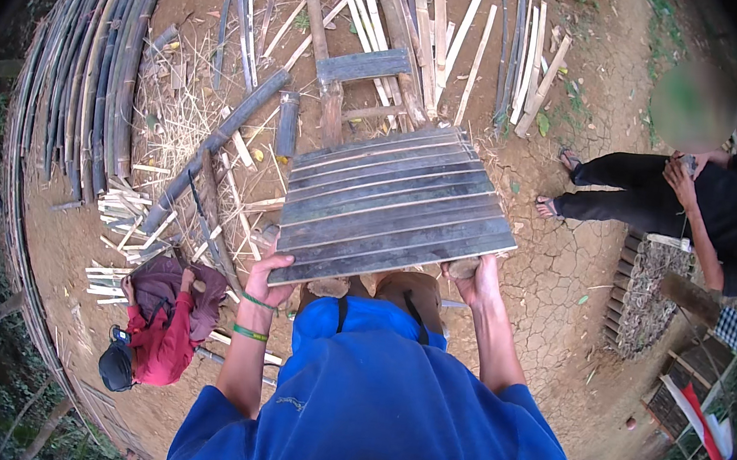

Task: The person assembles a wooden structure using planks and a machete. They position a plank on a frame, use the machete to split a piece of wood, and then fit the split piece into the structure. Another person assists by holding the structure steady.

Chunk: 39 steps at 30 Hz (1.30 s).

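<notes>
A panel of dark bamboo slats is held up in front of me, tilted, with pale lines between its slats. My left hand grips its near left corner, the thumb along the edge. At the near right corner, my right hand is closed around the panel's edge and a round, pale wooden end. Whether that round piece is fixed to the panel is hidden. Beyond the panel stands a rough wooden frame with a dark crosspiece.
Long bamboo poles lie at the far left. Split strips are spread at the back. A dark bamboo pole slants across shavings. A person in red crouches at left; another in black sits at right near a slatted bench.
</notes>
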Tool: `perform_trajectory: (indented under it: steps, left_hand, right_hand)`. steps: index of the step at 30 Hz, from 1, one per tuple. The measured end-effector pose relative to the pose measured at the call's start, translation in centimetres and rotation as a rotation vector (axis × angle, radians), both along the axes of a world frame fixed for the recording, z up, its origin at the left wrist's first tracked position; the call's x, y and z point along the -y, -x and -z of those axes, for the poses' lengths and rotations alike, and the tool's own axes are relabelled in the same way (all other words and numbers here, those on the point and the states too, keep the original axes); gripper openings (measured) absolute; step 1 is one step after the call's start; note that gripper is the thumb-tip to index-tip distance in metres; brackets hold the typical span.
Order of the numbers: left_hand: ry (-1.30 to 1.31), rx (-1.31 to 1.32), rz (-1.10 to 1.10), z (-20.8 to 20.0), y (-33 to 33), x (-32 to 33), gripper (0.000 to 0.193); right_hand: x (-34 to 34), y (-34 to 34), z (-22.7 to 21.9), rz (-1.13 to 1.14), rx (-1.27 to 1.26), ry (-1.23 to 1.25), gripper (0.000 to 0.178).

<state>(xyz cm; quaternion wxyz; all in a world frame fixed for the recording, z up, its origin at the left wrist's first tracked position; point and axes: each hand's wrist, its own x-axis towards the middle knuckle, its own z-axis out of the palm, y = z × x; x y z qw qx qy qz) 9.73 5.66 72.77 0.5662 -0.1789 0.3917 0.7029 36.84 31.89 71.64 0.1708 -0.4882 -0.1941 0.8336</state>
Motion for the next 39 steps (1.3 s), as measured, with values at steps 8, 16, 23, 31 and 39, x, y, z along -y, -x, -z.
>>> perform_trajectory:
  steps: [8,16,23,31,39]
  left_hand:
    - [0.0,0.081,-0.009,-0.1,-2.0,1.1,0.075]
    - [0.045,0.056,-0.027,0.6,-1.7,2.0,0.072]
    - [-0.022,0.02,0.027,0.6,-1.7,1.0,0.072]
    - [-0.056,-0.011,0.045,1.1,-3.4,0.1,0.078]
    - [-0.057,-0.009,0.041,1.4,-3.9,1.1,0.082]
  right_hand:
    - [1.7,-1.8,-0.1,0.011,0.083,0.021,0.051]
    - [1.9,-1.1,0.2,0.018,0.095,0.057,0.042]
    - [1.3,-2.1,2.2,0.004,0.041,0.042,0.049]
    - [-0.1,-2.4,1.8,0.046,0.115,0.027,0.051]
    - [0.5,-2.7,1.6,0.078,0.146,0.014,0.048]
